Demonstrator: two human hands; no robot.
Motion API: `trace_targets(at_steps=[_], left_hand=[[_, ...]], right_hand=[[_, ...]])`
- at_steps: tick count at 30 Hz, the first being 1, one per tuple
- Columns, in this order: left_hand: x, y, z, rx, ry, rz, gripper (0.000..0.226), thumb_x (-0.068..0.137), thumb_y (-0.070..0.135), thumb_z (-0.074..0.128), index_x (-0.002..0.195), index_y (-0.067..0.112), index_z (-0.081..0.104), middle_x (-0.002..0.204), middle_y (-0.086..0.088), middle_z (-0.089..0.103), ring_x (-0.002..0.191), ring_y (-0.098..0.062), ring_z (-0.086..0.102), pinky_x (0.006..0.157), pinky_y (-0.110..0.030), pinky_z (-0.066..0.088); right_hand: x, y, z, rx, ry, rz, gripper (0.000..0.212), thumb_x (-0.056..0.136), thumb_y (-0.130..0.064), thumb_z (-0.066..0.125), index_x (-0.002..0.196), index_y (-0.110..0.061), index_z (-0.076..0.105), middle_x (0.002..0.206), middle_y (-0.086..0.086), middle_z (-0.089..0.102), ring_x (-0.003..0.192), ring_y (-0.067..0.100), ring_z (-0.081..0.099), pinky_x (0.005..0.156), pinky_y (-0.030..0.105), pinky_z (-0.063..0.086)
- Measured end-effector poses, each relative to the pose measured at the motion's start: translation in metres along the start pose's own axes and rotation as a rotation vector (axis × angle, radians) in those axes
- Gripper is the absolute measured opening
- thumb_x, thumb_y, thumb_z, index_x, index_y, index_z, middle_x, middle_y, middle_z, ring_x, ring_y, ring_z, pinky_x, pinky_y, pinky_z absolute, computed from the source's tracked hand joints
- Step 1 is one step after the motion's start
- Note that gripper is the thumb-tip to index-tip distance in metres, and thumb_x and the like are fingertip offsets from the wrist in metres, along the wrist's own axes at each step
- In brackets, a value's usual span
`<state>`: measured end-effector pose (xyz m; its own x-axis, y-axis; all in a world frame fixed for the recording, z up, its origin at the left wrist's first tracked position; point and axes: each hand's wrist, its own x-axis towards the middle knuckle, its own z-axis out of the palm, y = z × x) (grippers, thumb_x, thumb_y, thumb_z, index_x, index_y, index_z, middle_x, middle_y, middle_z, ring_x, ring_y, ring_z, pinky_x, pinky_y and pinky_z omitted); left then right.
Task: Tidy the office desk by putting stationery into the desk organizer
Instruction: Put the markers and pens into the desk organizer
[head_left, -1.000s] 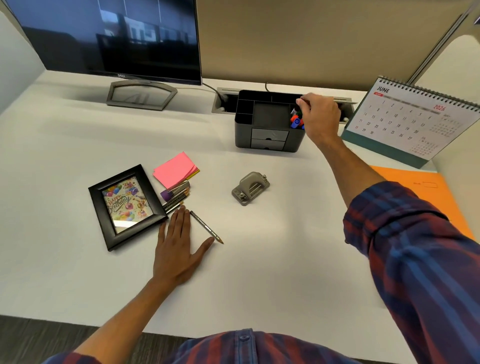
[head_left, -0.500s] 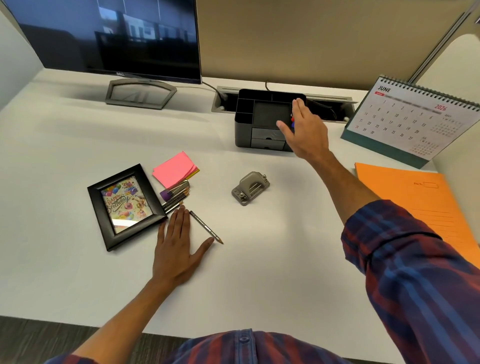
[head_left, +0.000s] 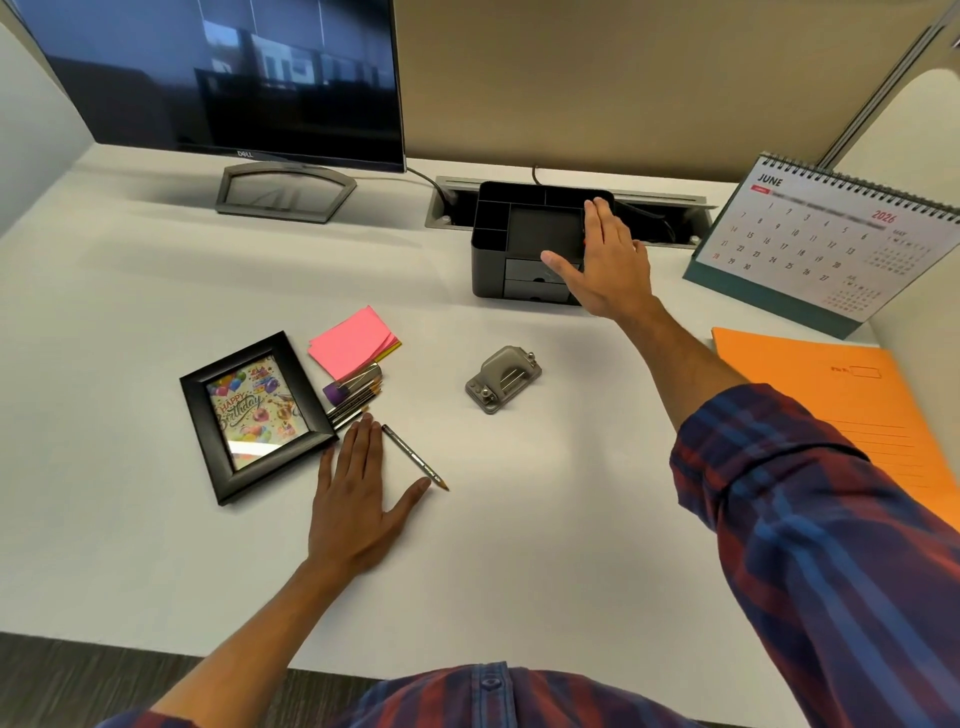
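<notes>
The black desk organizer (head_left: 498, 244) stands at the back of the white desk, with two small drawers in front. My right hand (head_left: 608, 262) hovers over its right side with straight fingers and holds nothing; it hides the right compartment. My left hand (head_left: 358, 493) lies flat on the desk, fingers straight. A pencil (head_left: 415, 457) lies just right of its fingers, its tip by my thumb. A bundle of pens and brushes (head_left: 356, 392) lies beyond my fingertips, under pink sticky notes (head_left: 350, 340). A grey hole punch (head_left: 503, 378) sits mid-desk.
A black picture frame (head_left: 254, 415) lies left of my left hand. A monitor (head_left: 218, 78) stands at the back left, a desk calendar (head_left: 826, 244) at the back right, an orange folder (head_left: 852, 405) below it. A cable slot (head_left: 670, 213) runs behind the organizer.
My right hand has let go of the red and blue items in the organizer's right compartment, opened, and drawn back a little toward me. My left hand has stayed put.
</notes>
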<state>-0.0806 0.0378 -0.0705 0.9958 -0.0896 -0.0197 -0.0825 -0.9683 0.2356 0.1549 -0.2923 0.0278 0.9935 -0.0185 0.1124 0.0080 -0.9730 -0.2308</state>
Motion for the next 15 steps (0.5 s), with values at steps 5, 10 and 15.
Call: trace_targets(at_steps=[5, 10, 15], left_hand=[[0.000, 0.000, -0.001, -0.001, 0.002, 0.001, 0.093, 0.089, 0.077, 0.018, 0.155, 0.012, 0.012, 0.163, 0.000, 0.007, 0.150, -0.013, 0.003, 0.122, -0.040, 0.007], [0.000, 0.000, -0.001, 0.002, -0.012, -0.009, 0.093, 0.089, 0.078, 0.016, 0.156, 0.014, 0.008, 0.164, 0.002, 0.003, 0.150, -0.012, -0.001, 0.122, -0.039, 0.004], [0.000, 0.000, -0.001, -0.003, -0.011, -0.010, 0.093, 0.088, 0.079, 0.016, 0.156, 0.014, 0.007, 0.164, 0.003, 0.001, 0.150, -0.011, -0.002, 0.122, -0.039, 0.004]], right_hand=[[0.016, -0.001, -0.011, 0.002, -0.076, 0.033, 0.095, 0.086, -0.078, 0.029, 0.155, -0.017, 0.005, 0.163, 0.004, 0.006, 0.148, 0.027, 0.013, 0.114, 0.060, 0.015], [0.034, -0.005, -0.020, 0.067, -0.145, 0.082, 0.099, 0.085, -0.078, 0.031, 0.154, -0.015, 0.001, 0.163, 0.004, -0.001, 0.149, 0.027, 0.008, 0.116, 0.059, 0.011], [0.028, -0.002, -0.012, 0.087, -0.046, 0.052, 0.097, 0.087, -0.076, 0.034, 0.155, -0.014, 0.002, 0.163, 0.005, 0.000, 0.149, 0.027, 0.005, 0.116, 0.060, 0.012]])
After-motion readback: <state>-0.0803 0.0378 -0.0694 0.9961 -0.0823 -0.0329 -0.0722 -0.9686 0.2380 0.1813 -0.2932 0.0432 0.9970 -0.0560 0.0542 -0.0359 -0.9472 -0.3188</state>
